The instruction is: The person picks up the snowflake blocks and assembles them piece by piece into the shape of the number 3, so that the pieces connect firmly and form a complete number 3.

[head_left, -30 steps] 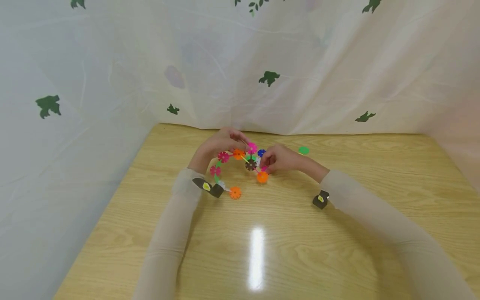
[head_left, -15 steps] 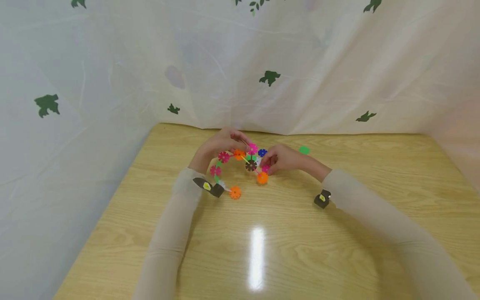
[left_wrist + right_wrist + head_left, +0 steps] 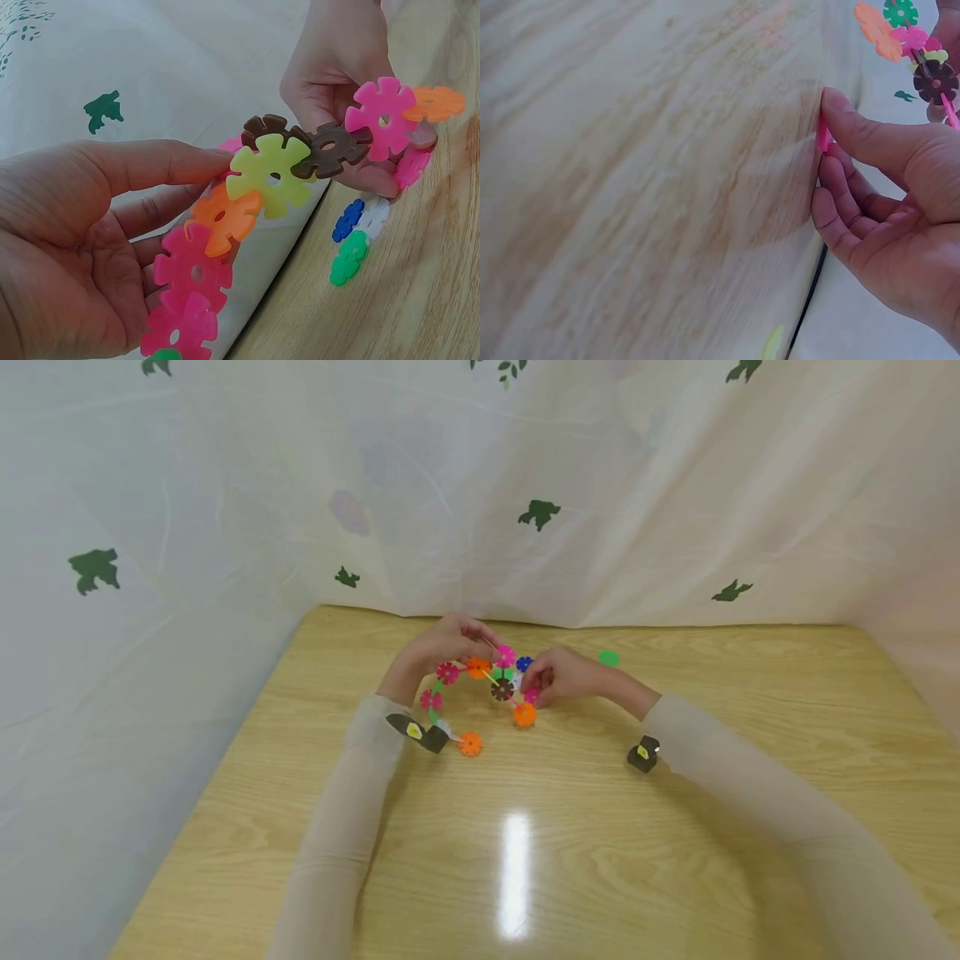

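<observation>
My left hand pinches a curved chain of interlocking flower-shaped plastic discs between thumb and fingers. The chain runs through pink, orange, yellow and brown discs to a pink disc and an orange disc at the right end. Its near end, with another orange disc, curls back toward the person. My right hand, just right of the chain, pinches a separate-looking pink disc between thumb and fingertips, on edge close over the table.
Blue, white and green discs lie on the wooden table behind the hands. Another green disc is farther right. A pale curtain with bird shapes stands at the table's back edge.
Both hands stay almost in place, and the chain keeps its shape. The pink disc at the right fingertips has shifted very slightly to the right.
</observation>
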Motion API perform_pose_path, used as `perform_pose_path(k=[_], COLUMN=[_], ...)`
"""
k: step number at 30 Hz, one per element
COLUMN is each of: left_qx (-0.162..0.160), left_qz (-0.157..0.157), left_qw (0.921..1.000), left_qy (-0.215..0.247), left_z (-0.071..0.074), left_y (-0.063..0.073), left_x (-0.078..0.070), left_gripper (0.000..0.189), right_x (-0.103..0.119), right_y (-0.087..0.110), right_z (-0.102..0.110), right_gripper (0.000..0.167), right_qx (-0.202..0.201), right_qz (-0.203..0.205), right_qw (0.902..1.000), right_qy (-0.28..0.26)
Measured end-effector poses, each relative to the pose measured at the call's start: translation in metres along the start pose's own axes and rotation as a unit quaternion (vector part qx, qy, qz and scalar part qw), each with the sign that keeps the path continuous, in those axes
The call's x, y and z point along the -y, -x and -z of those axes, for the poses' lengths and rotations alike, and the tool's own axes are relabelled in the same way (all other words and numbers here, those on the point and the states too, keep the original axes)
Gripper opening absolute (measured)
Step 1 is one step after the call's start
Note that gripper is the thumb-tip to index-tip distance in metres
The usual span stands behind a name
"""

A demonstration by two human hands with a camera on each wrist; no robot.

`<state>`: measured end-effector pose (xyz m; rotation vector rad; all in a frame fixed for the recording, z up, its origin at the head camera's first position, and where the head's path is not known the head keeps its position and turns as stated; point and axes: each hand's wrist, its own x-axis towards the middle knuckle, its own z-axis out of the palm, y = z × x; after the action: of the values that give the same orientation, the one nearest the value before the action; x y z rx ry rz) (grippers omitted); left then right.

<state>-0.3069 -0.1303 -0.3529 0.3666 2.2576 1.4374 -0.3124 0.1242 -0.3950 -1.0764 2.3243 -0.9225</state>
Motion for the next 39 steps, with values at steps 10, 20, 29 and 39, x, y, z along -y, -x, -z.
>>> perform_pose_path(k=[10,20,29,39], left_qx=[0.006,0.001,-0.023,-0.047], left_qz=[-0.003,0.003,0.001,0.003], left_qw=[1.0,1.0,0.9997,0.9983], left_qy=[0.004,0.004,0.007,0.033], left_z=[0.001,-0.003,-0.008,-0.015], left_y=[0.0,-0.002,-0.007,-0.01], left_x=[0.0,0.0,0.005,0.007], left_gripper=[0.021,0.023,0.022,0.021], right_x=[-0.002,-0.009,-0.012,-0.005], right_y=[-0.004,0.001,0.004,0.005], right_z=[-0.001,-0.001,0.0,0.011], right_gripper=[0.018,0.017,0.019,0.023], right_qx=[0.011,-0.012,-0.056,-0.165], right_qz=[-0.007,-0.002,-0.014,-0.063], right_qw=[0.9999,0.9988,0.9967,0.9821], right_qy=[0.01,-0.048,-0.057,-0.066])
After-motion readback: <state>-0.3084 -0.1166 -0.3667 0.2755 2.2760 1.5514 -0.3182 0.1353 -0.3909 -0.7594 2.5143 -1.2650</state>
